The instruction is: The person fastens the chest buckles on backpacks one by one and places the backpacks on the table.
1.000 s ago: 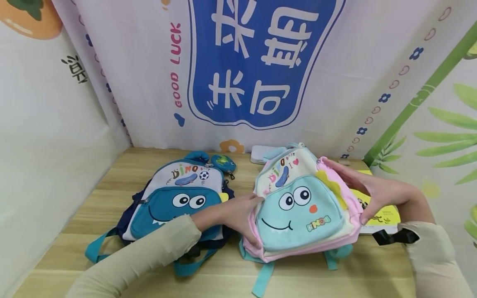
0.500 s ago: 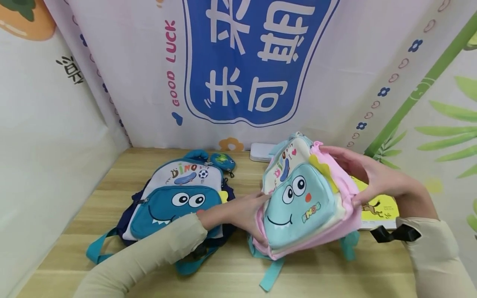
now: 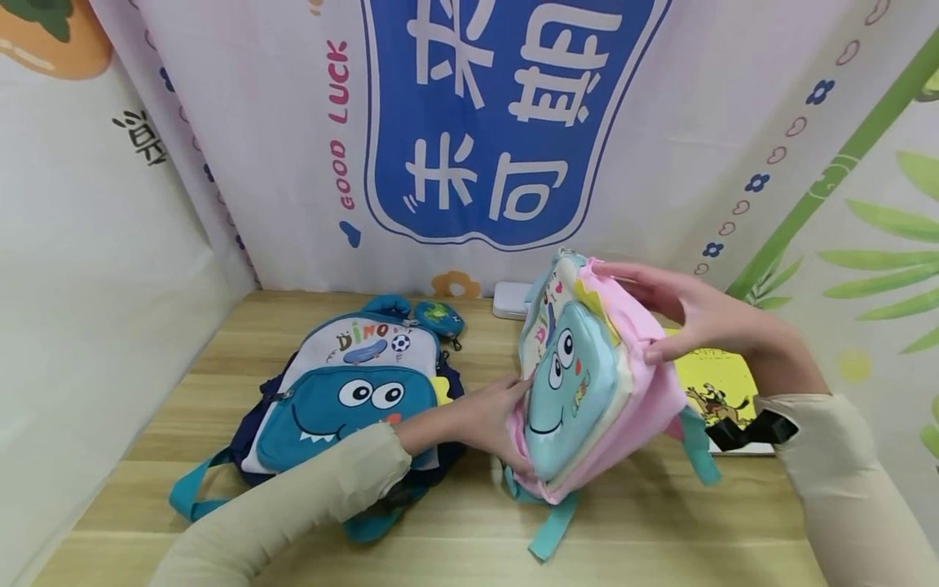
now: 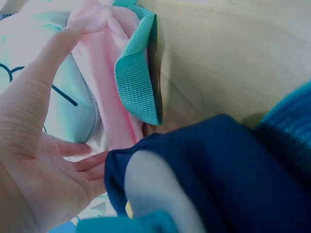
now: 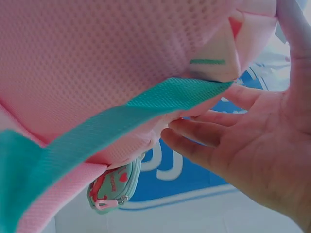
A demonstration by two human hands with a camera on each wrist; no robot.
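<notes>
A pink and light-blue dinosaur backpack stands tilted on its lower edge in the head view, its printed front turned to the left and its pink side facing me. My left hand holds its left lower edge, thumb and fingers spread across the pink fabric. On the upper right side my right hand grips the pink side panel between thumb and fingers. The right wrist view shows the mesh back panel, a teal strap and a small hanging pouch. A dark-blue dinosaur backpack lies beneath my left forearm.
A yellow picture book lies at the right, partly behind the pink backpack and right wrist. A white flat case sits at the back of the wooden table. A small teal pouch lies by the blue backpack. Printed cloth walls enclose the table.
The pink backpack has turned so its front faces left and more of its pink side shows. My right hand has moved left and up with it. The blue backpack stays in place.
</notes>
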